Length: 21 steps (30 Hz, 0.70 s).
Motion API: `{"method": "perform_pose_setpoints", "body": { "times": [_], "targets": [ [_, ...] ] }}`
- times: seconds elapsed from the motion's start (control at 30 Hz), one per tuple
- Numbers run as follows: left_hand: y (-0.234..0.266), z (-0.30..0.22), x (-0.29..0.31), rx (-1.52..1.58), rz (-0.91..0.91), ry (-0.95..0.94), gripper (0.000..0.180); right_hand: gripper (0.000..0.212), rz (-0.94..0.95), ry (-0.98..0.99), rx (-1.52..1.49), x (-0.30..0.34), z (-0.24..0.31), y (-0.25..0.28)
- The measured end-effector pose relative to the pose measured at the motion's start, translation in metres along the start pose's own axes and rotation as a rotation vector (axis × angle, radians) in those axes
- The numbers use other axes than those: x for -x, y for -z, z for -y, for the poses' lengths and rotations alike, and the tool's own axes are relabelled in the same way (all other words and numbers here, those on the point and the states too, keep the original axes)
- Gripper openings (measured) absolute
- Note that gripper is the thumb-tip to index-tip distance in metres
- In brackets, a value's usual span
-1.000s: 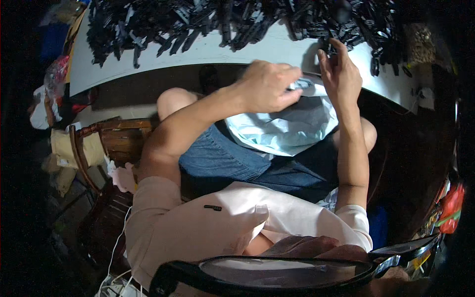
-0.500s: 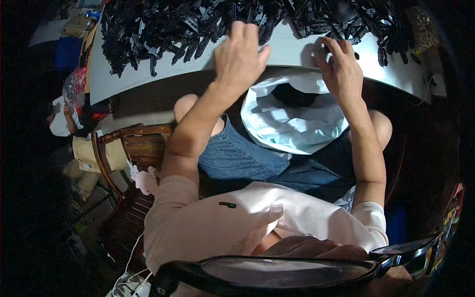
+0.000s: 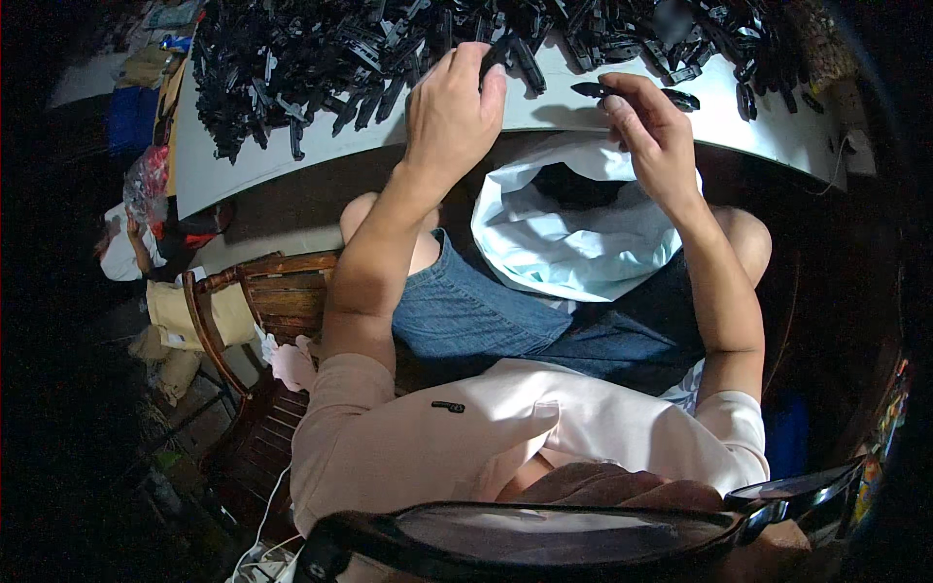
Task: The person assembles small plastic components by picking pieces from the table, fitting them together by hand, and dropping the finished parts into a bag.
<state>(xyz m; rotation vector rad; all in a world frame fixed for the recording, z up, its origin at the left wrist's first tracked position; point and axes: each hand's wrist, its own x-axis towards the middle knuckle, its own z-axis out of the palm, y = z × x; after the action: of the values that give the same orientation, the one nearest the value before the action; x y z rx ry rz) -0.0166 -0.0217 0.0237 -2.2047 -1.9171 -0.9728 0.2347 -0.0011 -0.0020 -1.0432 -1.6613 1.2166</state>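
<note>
A large pile of long, narrow black pieces [image 3: 282, 73] spreads over the far part of the white table [image 3: 233, 175]. At the pile's near edge, my left hand [image 3: 452, 112] is closed with thumb and fingers on a black elongated piece [image 3: 494, 56], partly hidden by the fingers. My right hand [image 3: 661, 136] pinches a black knife-like piece [image 3: 589, 89] above the table edge. Its pointed, blade-shaped end sticks out to the left, and a dark end shows past the knuckles. Below the hands, an open white bag [image 3: 530, 267] sits between my knees, its inside dark at the far side.
A wooden chair [image 3: 287, 301] stands at my left, with a pink cloth [image 3: 292, 364] on it. Farther left are a blue bin [image 3: 131, 117], a clear red plastic bag [image 3: 148, 185] and a tan sack [image 3: 209, 316]. White cables [image 3: 260, 520] lie at lower left.
My left hand has drawn slightly back left from the pile, now with a black piece in its fingers. My right hand has turned, bringing the blade-shaped end out to the left.
</note>
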Motion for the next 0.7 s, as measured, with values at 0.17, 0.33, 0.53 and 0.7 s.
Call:
{"method": "perform_pose_setpoints", "body": {
  "times": [0.17, 0.33, 0.53, 0.7],
  "targets": [
    [-0.007, -0.008, 0.006, 0.535, 0.122, 0.029, 0.027, 0.025, 0.064, -0.105, -0.347, 0.003, 0.012, -0.007],
    [-0.009, -0.029, 0.008, 0.708, 0.241, -0.027, 0.025, 0.014, 0.145, -0.066, -0.445, 0.009, 0.012, -0.013],
    [-0.002, -0.035, 0.01, 0.612, 0.351, -0.095, 0.044, 0.013, 0.152, -0.076, -0.429, 0.011, 0.011, -0.011],
    [-0.006, -0.032, 0.011, 0.477, 0.298, -0.187, 0.04, 0.013, 0.144, -0.104, -0.428, 0.01, 0.013, -0.011]
  ]
}}
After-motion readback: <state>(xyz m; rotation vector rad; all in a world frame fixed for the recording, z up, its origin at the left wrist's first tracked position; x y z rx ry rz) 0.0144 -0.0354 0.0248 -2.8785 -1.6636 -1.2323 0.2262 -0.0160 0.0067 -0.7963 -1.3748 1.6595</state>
